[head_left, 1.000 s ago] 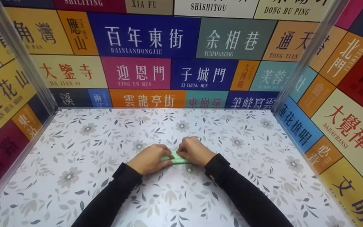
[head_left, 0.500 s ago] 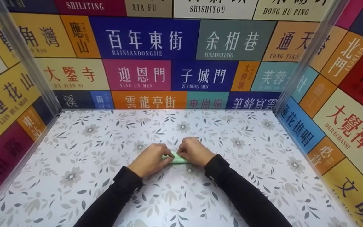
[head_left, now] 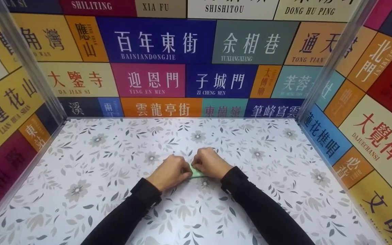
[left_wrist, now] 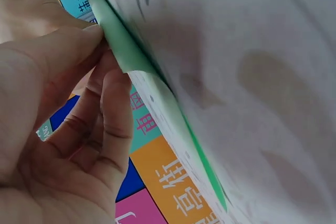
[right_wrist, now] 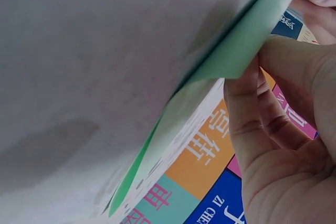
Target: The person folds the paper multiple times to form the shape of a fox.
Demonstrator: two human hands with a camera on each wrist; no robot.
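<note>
A light green sheet of paper [head_left: 196, 173] lies low on the table between both hands, mostly covered by them in the head view. Its near edge is folded over into a narrow strip [left_wrist: 123, 45], and beyond the strip the sheet bulges up off the table. My left hand [head_left: 171, 172] pinches the strip between thumb and fingers, close beside the right hand. With curled fingers, my right hand [head_left: 212, 164] pinches the same strip [right_wrist: 249, 40] just to the right. The two hands' fingertips are almost together in the head view.
A white table [head_left: 121, 211] with a grey floral print spreads around the hands. Colourful sign-patterned panels [head_left: 157, 41] stand at the back and both sides, with clear corner strips [head_left: 335, 54] where they meet.
My left hand has slid right along the green paper toward the right hand, so less of the paper shows between them. The right hand has stayed nearly in place.
</note>
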